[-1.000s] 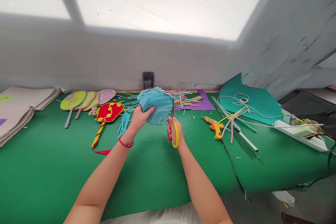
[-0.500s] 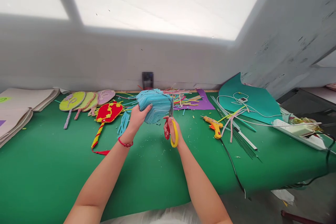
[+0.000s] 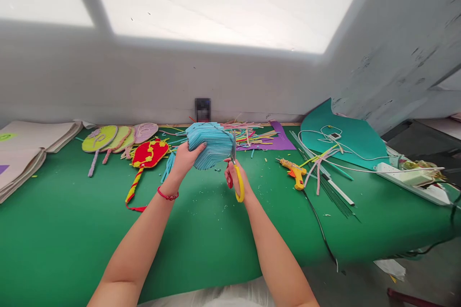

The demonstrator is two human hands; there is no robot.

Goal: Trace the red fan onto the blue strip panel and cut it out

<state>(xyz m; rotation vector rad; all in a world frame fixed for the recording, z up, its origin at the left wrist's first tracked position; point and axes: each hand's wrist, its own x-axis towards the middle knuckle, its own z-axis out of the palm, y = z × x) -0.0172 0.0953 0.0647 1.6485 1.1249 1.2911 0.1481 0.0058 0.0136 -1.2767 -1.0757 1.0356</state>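
My left hand point(image 3: 184, 159) grips a thick stack of light blue foam pieces point(image 3: 212, 144) and holds it up above the green table point(image 3: 72, 230). A red bracelet circles that wrist. My right hand point(image 3: 236, 176) is closed on yellow-and-red handled scissors point(image 3: 236, 180), blades pointing up against the right edge of the blue stack.
Flat fan-shaped foam pieces in yellow-green, pink and red point(image 3: 147, 153) lie at the back left. Coloured strips point(image 3: 248, 135) and a purple sheet sit behind the stack. A yellow glue gun point(image 3: 293, 172), a teal sheet point(image 3: 342, 136), a power strip point(image 3: 410, 180) and cables lie to the right. Beige bags point(image 3: 25, 146) are at the far left.
The blue stack and my left hand shifted slightly left and tilted. The scissor handles opened half a second ago and have drawn closer together now, blades still at the stack's edge.
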